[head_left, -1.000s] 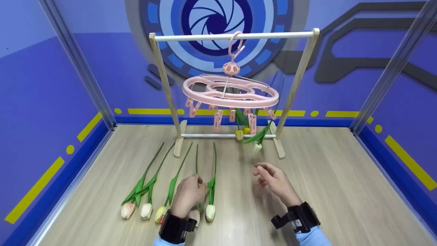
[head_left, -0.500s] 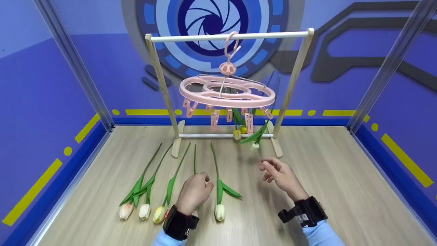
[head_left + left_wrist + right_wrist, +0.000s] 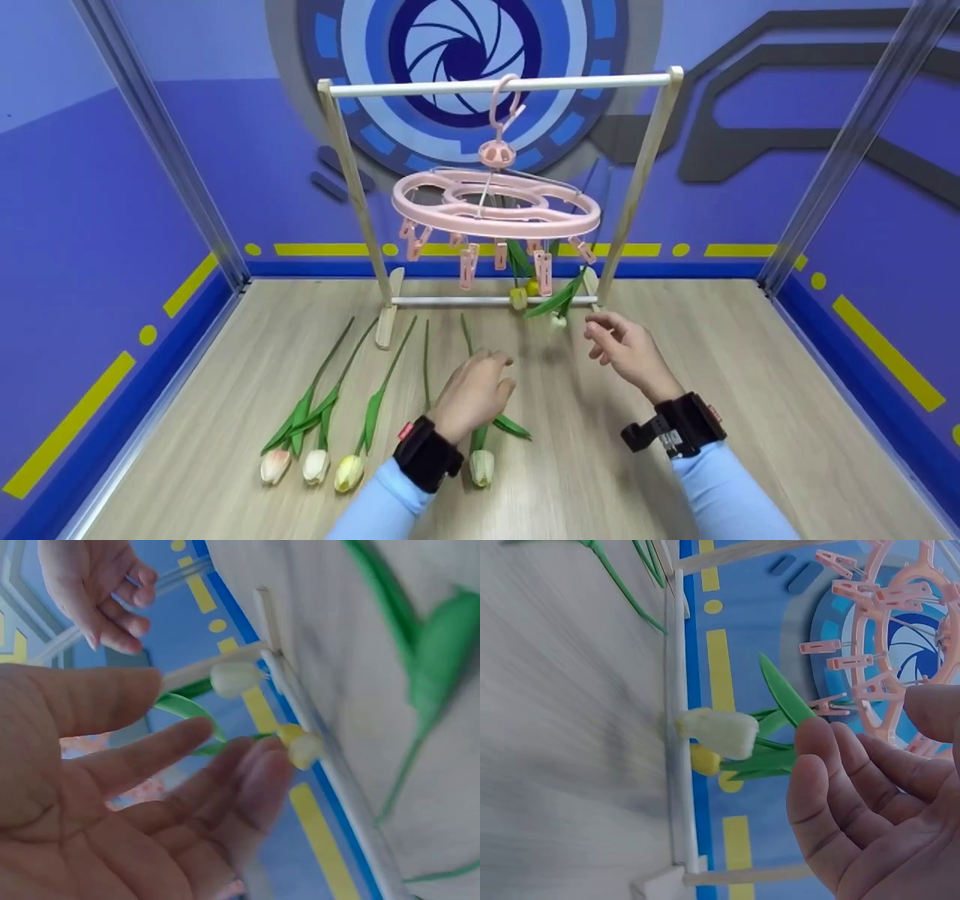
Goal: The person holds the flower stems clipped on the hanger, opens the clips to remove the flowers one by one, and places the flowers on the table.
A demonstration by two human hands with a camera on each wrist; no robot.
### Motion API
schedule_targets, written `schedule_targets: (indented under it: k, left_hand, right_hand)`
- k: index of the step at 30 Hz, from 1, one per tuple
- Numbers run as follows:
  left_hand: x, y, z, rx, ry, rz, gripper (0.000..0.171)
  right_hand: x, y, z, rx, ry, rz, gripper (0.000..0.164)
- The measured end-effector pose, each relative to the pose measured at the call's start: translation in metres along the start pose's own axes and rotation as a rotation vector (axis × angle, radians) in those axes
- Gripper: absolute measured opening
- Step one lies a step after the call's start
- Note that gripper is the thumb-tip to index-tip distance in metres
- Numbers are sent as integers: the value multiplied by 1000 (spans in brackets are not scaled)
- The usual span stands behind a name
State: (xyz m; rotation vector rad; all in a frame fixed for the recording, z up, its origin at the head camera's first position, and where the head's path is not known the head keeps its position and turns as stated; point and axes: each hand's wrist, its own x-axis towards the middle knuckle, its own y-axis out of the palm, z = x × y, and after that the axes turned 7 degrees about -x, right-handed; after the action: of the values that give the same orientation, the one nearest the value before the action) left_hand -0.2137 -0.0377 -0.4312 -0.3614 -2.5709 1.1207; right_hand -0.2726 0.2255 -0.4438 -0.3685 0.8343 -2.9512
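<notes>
My left hand (image 3: 474, 394) hovers over a white tulip (image 3: 482, 468) lying on the table, fingers loosely bent and holding nothing. In the left wrist view its palm (image 3: 97, 817) shows with fingers spread. My right hand (image 3: 630, 354) is raised by the rack's right foot, near a hanging white tulip (image 3: 559, 320); no object is in its grasp. Upside down from the pink clip hanger (image 3: 495, 223) hang that white tulip and yellow tulips (image 3: 518, 298). Left of my left hand lie a pinkish tulip (image 3: 275, 466), another white tulip (image 3: 316, 466) and a yellow-white tulip (image 3: 348, 473).
A wooden rack with a white top bar (image 3: 420, 89) carries the hanger, whose clips (image 3: 468, 267) dangle below its ring. One more tulip stem (image 3: 426, 360) runs under my left forearm, its bloom hidden. Blue printed walls (image 3: 135, 187) enclose the table (image 3: 720, 360).
My left hand has moved right and forward, now over the rightmost lying tulip, which shifted right and spread its leaf earlier. My right hand has risen slightly toward the rack.
</notes>
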Motion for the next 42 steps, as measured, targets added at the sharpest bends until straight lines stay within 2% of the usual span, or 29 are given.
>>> schedule_targets:
  k: [5, 11, 20, 26, 30, 35, 40, 42]
  left_hand:
    - [26, 1, -26, -45, 67, -4, 36]
    - [51, 3, -53, -109, 149, -50, 43]
    - [73, 8, -76, -200, 186, -53, 56]
    - [85, 14, -82, -332, 127, -103, 65]
    - [92, 16, -80, -389, 114, -174, 68]
    - [102, 14, -73, -370, 127, -271, 66]
    - [111, 8, -70, -350, 78, -272, 63]
    - [114, 7, -69, -358, 65, -267, 62]
  right_hand:
    - [14, -13, 5, -20, -13, -24, 30]
    - [28, -18, 10, -76, -65, -75, 30]
    - [45, -18, 13, -83, -96, -134, 28]
    - [54, -19, 11, -41, -80, -164, 28]
    - [58, -17, 10, 0, -86, -171, 28]
    - [60, -10, 14, 7, -114, -154, 29]
    - [63, -3, 18, 4, -137, -164, 29]
    - [64, -1, 19, 39, -133, -164, 28]
